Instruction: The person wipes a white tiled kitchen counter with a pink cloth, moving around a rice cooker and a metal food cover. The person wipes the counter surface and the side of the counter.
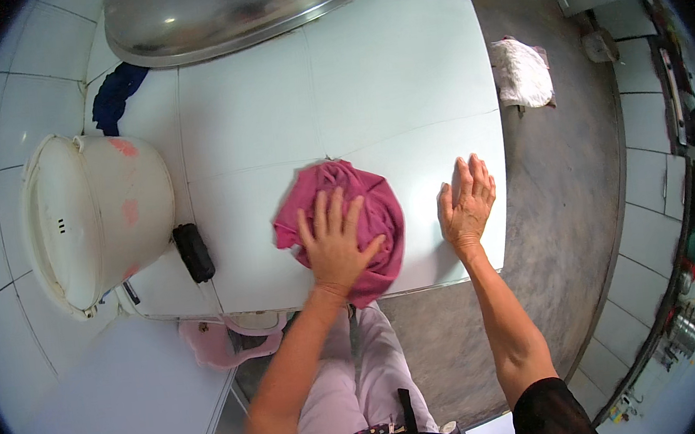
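Observation:
A crumpled dark-pink cloth (378, 214) lies on the white tiled counter (398, 86), partly over its front edge. My left hand (334, 243) rests palm down on this cloth, fingers spread and not gripping it. To the right, my right hand (469, 205) is over the counter near its right edge, thumb apart from the fingers and nothing held. Whether that palm presses fully on the tiles cannot be told. Part of the cloth is hidden beneath my left hand.
A large metal basin or lid (240, 14) occupies the counter's far side. At left are a lidded white bucket (132, 200), a black case (194, 254) and a dark blue cloth (119, 98). Below the counter sits a pink plastic item (203, 344). A folded white cloth (522, 71) lies beyond the right edge.

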### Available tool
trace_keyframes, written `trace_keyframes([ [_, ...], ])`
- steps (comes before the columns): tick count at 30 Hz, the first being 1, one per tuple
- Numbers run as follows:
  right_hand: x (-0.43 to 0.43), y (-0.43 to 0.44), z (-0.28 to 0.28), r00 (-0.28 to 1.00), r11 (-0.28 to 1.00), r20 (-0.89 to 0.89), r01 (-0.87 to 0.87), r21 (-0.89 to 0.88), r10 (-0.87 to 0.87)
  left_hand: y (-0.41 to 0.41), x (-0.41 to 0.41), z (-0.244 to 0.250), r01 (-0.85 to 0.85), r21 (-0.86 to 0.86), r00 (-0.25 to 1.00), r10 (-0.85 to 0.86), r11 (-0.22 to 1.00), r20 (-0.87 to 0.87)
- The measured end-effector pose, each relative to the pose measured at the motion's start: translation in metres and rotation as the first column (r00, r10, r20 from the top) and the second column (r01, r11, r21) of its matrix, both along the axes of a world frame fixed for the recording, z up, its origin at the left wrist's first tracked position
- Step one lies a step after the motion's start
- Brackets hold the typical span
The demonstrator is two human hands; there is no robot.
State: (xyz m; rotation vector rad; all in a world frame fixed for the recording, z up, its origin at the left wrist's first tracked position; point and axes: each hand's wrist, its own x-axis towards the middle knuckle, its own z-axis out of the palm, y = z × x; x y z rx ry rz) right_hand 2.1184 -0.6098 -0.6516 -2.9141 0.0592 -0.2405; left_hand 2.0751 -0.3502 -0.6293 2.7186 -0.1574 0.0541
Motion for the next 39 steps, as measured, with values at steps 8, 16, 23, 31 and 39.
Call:
trace_keyframes([
  [8,0.003,0.008,0.0,1.0,1.0,0.011,-0.014,0.009,0.014,0.138,0.102,-0.013,-0.433,0.239,0.894,0.38,0.869,0.237],
  [16,0.0,-0.005,-0.003,1.0,0.999,-0.007,0.007,-0.038,-0.007,0.074,-0.056,0.001,-0.035,0.083,0.999,0.033,0.996,0.034],
  [23,0.0,0.001,-0.005,1.0,1.0,0.005,-0.012,-0.004,0.012,0.093,0.008,-0.004,-0.128,0.149,0.991,0.119,0.981,0.069],
  [31,0.002,-0.003,-0.005,1.0,1.0,0.021,-0.011,-0.016,0.011,0.031,-0.002,0.0,-0.013,0.058,1.0,0.012,0.998,0.014],
  [39,0.0,-0.001,-0.003,0.999,1.0,0.036,-0.016,-0.005,0.016,0.055,-0.017,-0.007,0.23,0.03,0.973,-0.23,0.973,0.006],
])
